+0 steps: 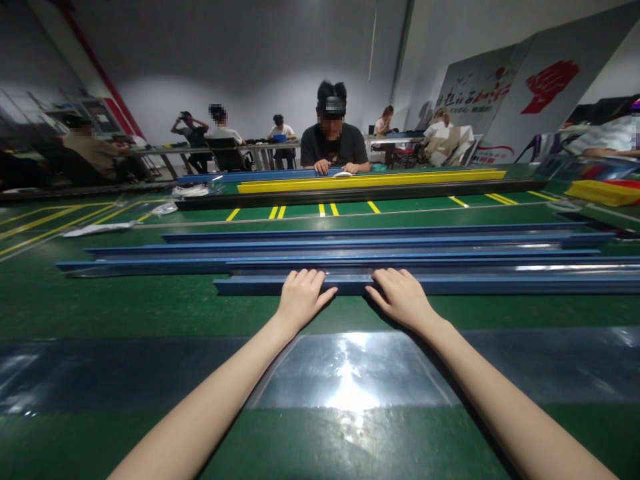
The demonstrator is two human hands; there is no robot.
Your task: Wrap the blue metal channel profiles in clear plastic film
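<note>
The nearest blue channel strip [460, 285] is long and lies lengthwise across the green table. My left hand [303, 297] grips its front wall left of centre, fingers bent over the top edge and thumb along the front. A short way to the right, my right hand [400, 293] holds the same strip in a mirrored grip. Fingertips of both hands are partly hidden inside the channel. Just behind it lie more blue strips [150, 252], roughly parallel and close together. In front of my hands a wide transparent plastic sheet [350, 373] lies flat, shining under the light.
Across the green table [150, 307], a yellow strip [375, 181] and a black strip [350, 195] lie before a co-worker [335, 143]. Crumpled plastic wrap [193, 191] is at back left. A yellow tray [603, 193] stands at far right. Several people sit behind.
</note>
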